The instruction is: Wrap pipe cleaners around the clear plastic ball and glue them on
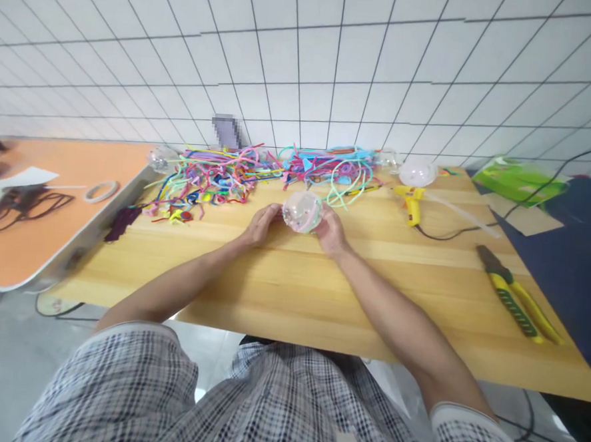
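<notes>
A clear, round plastic ball [300, 212] with small coloured specks and a pale band on its right side is between my two hands, over the middle of the wooden table. My right hand [333, 232] is closed around the ball's right side, its fingers partly hidden behind it. On the left, my left hand [262, 225] has its fingers curled against the ball's edge. Beyond the hands lie a heap of bright pipe cleaners [213, 176] with small shapes among them, and a second bundle of pipe cleaners [329, 166].
A yellow hot glue gun [411, 203] with a cord and yellow-green pliers [514, 294] lie to the right. Clear balls [418, 172] stand along the tiled wall. A phone-like object [227, 133] leans there. A tape roll [101, 191] rests on the orange table [95, 229].
</notes>
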The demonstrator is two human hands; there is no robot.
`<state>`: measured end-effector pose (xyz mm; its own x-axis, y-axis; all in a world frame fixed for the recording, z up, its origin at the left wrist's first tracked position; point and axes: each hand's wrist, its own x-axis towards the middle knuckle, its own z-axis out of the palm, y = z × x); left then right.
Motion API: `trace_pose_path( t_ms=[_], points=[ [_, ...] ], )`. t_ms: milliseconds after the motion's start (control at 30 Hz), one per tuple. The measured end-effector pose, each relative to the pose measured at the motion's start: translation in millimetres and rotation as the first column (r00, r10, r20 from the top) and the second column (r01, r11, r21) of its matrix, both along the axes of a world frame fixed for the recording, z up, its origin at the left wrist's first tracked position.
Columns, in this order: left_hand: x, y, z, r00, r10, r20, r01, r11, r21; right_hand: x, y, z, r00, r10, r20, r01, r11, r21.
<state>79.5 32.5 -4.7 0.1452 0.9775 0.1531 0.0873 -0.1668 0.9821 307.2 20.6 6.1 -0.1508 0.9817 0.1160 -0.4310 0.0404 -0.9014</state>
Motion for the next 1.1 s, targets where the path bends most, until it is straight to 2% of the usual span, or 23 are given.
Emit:
trace_pose_path(
  t_ms=[200, 400, 467, 567, 633, 733, 833, 933, 1033, 1100],
  points=[
    [-1.6, -2.1, -1.2, 0.998, 0.035, 0.043, -0.034, 0.999, -0.026, 1.4, 2.9, -10.7, 0.996, -0.013, 0.086, 0.011, 1.000, 0.027],
    [0.3, -12.8, 6.8, 0.997, 0.057, 0.060, -0.058, 0.998, 0.013, 8.2, 1.4, -12.6, 0.949, -0.076, 0.305, 0.001, 0.971, 0.239],
    [1.7, -17.7, 12.4, 0.998, 0.042, 0.051, -0.044, 0.998, 0.033, 11.4, -2.6, -10.2, 0.895, -0.161, 0.417, -0.011, 0.925, 0.381],
    [3.3, -21.1, 22.3, 0.999, -0.034, 0.023, 0.033, 0.998, 0.057, 13.6, -10.7, -3.9, 0.757, -0.352, 0.551, -0.095, 0.775, 0.625],
    [3.3, -20.2, 29.4, 0.995, -0.099, 0.006, 0.098, 0.993, 0.058, 13.0, -16.4, 1.3, 0.665, -0.442, 0.602, -0.180, 0.688, 0.703],
    [2.7, -16.7, 37.5, 0.984, -0.179, -0.020, 0.180, 0.983, 0.028, 12.1, -23.6, 9.5, 0.590, -0.498, 0.635, -0.266, 0.623, 0.735],
    [3.3, -16.1, 37.6, 0.976, -0.213, -0.039, 0.214, 0.976, 0.039, 15.3, -27.7, 17.7, 0.573, -0.491, 0.656, -0.304, 0.616, 0.727],
    [7.4, -21.8, 30.4, 0.980, -0.194, -0.041, 0.198, 0.972, 0.124, 21.9, -29.8, 26.0, 0.614, -0.439, 0.656, -0.303, 0.636, 0.709],
    [13.5, -30.9, 22.7, 0.986, -0.141, -0.087, 0.159, 0.950, 0.269, 26.9, -32.1, 31.7, 0.669, -0.391, 0.632, -0.227, 0.702, 0.675],
    [16.7, -36.0, 19.7, 0.985, -0.115, -0.131, 0.158, 0.906, 0.393, 27.9, -34.2, 31.6, 0.701, -0.364, 0.614, -0.157, 0.760, 0.630]
  ],
)
